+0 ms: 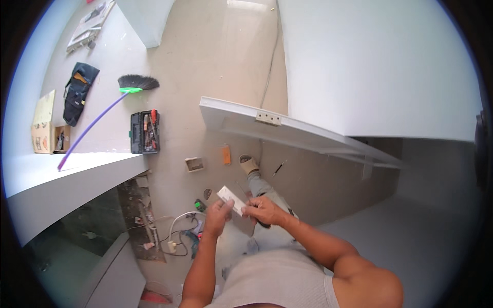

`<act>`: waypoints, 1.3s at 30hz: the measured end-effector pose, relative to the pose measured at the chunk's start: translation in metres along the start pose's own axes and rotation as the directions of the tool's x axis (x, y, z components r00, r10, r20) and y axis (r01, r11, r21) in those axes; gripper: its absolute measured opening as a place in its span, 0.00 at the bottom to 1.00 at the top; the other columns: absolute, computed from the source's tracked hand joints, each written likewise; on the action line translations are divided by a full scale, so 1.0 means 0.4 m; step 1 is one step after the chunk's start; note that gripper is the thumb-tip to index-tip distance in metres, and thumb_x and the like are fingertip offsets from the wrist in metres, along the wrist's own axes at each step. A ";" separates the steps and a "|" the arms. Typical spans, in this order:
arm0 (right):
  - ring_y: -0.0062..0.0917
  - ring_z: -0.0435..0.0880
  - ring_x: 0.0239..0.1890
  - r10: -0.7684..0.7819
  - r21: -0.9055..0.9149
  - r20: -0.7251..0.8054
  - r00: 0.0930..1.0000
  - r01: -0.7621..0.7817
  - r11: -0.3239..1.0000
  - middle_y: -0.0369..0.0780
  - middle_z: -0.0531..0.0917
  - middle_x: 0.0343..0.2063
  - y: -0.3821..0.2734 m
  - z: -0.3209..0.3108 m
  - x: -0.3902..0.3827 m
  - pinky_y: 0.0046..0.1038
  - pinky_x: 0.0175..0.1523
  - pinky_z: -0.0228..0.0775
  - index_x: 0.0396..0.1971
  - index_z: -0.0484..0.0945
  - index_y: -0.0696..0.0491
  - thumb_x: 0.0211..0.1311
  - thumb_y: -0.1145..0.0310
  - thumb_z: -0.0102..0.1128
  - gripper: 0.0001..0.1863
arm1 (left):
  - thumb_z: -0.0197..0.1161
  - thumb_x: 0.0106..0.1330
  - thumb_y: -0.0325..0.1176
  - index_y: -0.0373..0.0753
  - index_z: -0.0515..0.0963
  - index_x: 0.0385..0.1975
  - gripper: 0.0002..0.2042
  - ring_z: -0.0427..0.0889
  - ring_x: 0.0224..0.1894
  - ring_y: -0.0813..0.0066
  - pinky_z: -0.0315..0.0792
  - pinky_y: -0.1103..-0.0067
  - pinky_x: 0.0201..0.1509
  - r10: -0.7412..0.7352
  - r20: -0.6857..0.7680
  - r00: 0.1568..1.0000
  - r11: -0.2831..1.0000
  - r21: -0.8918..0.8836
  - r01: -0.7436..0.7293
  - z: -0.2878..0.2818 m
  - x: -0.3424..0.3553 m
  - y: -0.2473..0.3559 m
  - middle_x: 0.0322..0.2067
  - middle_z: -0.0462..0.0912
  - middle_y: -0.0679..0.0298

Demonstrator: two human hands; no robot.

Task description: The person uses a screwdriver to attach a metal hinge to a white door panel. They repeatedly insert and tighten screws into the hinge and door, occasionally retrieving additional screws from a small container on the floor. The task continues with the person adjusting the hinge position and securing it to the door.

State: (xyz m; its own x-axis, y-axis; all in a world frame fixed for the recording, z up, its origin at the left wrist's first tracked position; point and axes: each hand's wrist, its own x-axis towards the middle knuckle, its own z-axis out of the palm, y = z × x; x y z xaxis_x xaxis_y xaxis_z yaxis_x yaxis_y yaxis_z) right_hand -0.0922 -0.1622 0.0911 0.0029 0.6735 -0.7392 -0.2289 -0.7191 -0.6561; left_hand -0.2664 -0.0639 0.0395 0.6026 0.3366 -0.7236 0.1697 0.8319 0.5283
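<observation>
Both hands meet in front of my body around a slim white rectangular piece, held tilted above the floor. My left hand is closed on its near left side, thumb lying on top. On the right end of the same piece, my right hand is closed with fingers bent. Something dark shows just under the right hand; its kind and whether I grip it cannot be made out. Ahead, a white door panel stands ajar, with a pale metal plate with holes on its edge.
An open toolbox, a broom and a dark bag lie at the left. On the floor nearer me are a small open box, an orange piece, a thin dark tool and tangled cables.
</observation>
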 end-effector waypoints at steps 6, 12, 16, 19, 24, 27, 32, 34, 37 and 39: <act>0.41 0.80 0.32 -0.491 -0.688 0.025 0.871 0.371 0.623 0.41 0.78 0.28 -0.095 0.065 -0.096 0.40 0.36 0.72 0.27 0.77 0.54 0.58 0.65 0.59 0.08 | 0.62 0.66 0.45 0.40 0.77 0.33 0.13 0.60 0.17 0.89 0.55 0.86 0.20 0.002 -0.150 0.989 0.925 0.376 0.055 0.030 -0.117 0.147 0.17 0.65 0.78; 0.28 0.78 0.26 -0.579 -0.310 0.009 0.816 0.552 0.774 0.39 0.75 0.23 -0.143 0.055 -0.140 0.31 0.31 0.72 0.30 0.75 0.55 0.58 0.58 0.65 0.15 | 0.61 0.66 0.40 0.36 0.76 0.40 0.13 0.59 0.18 0.88 0.54 0.87 0.22 0.027 -0.013 1.000 0.969 0.247 -0.023 0.084 -0.154 0.226 0.18 0.64 0.77; 0.19 0.76 0.24 -0.252 0.031 0.108 0.962 0.250 0.968 0.36 0.76 0.25 -0.199 -0.009 -0.149 0.23 0.27 0.71 0.34 0.75 0.56 0.55 0.55 0.69 0.20 | 0.61 0.64 0.38 0.35 0.74 0.46 0.16 0.60 0.20 0.87 0.57 0.86 0.26 0.053 0.095 0.994 0.988 0.140 -0.066 0.122 -0.148 0.242 0.20 0.65 0.76; 0.17 0.75 0.22 -0.306 0.066 0.100 0.947 0.301 0.951 0.36 0.77 0.26 -0.218 -0.062 -0.144 0.21 0.25 0.70 0.35 0.75 0.57 0.53 0.56 0.71 0.21 | 0.63 0.62 0.39 0.35 0.73 0.49 0.20 0.68 0.25 0.86 0.63 0.86 0.30 0.090 0.101 0.991 0.971 0.213 -0.110 0.168 -0.136 0.259 0.26 0.73 0.72; 0.17 0.75 0.21 -0.273 0.175 0.187 0.944 0.241 0.955 0.38 0.80 0.28 -0.252 -0.168 -0.135 0.21 0.25 0.70 0.37 0.77 0.58 0.52 0.61 0.72 0.19 | 0.67 0.61 0.41 0.34 0.72 0.52 0.24 0.80 0.40 0.79 0.72 0.83 0.41 0.132 0.043 0.990 0.937 0.322 -0.138 0.259 -0.112 0.281 0.40 0.81 0.62; 0.16 0.75 0.20 -0.286 0.254 0.235 0.929 0.225 0.941 0.38 0.82 0.29 -0.238 -0.210 -0.114 0.20 0.26 0.69 0.39 0.79 0.58 0.52 0.62 0.71 0.19 | 0.66 0.62 0.40 0.34 0.71 0.52 0.23 0.80 0.40 0.78 0.73 0.81 0.44 0.167 0.017 0.986 0.925 0.342 -0.163 0.292 -0.089 0.276 0.39 0.81 0.63; 0.16 0.74 0.20 -0.288 0.221 0.279 0.916 0.230 0.948 0.37 0.82 0.27 -0.236 -0.279 -0.105 0.19 0.25 0.65 0.42 0.80 0.60 0.54 0.61 0.69 0.20 | 0.64 0.65 0.38 0.34 0.71 0.52 0.20 0.79 0.39 0.79 0.73 0.82 0.44 0.163 -0.020 0.986 0.943 0.298 -0.149 0.339 -0.065 0.269 0.36 0.80 0.65; 0.15 0.73 0.20 -0.282 0.214 0.285 0.916 0.226 0.950 0.37 0.82 0.26 -0.242 -0.301 -0.107 0.19 0.26 0.65 0.41 0.81 0.60 0.53 0.61 0.69 0.20 | 0.63 0.65 0.38 0.34 0.71 0.52 0.20 0.79 0.38 0.79 0.72 0.82 0.44 0.159 -0.012 0.987 0.944 0.295 -0.148 0.347 -0.061 0.269 0.35 0.79 0.65; 0.15 0.74 0.20 -0.301 0.215 0.290 0.908 0.245 0.945 0.36 0.81 0.26 -0.252 -0.319 -0.117 0.20 0.26 0.66 0.41 0.81 0.60 0.53 0.61 0.70 0.20 | 0.64 0.64 0.40 0.35 0.73 0.51 0.20 0.75 0.37 0.84 0.69 0.84 0.42 0.154 -0.018 0.988 0.951 0.274 -0.143 0.379 -0.060 0.275 0.39 0.79 0.67; 0.15 0.74 0.20 -0.303 0.212 0.301 0.904 0.246 0.946 0.36 0.81 0.25 -0.261 -0.324 -0.125 0.20 0.26 0.66 0.41 0.81 0.59 0.53 0.61 0.69 0.20 | 0.64 0.65 0.39 0.35 0.73 0.52 0.20 0.74 0.36 0.85 0.68 0.84 0.41 0.161 -0.037 0.986 0.947 0.287 -0.144 0.395 -0.062 0.276 0.38 0.78 0.68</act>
State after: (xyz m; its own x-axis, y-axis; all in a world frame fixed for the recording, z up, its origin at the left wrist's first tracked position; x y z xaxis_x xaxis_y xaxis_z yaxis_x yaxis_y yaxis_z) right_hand 0.0576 -0.1429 0.1767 -0.2206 0.8783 -0.4241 -0.4219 -0.4780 -0.7704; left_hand -0.1396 -0.0501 0.1859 0.5928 0.4820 -0.6452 0.2981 0.6129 0.7318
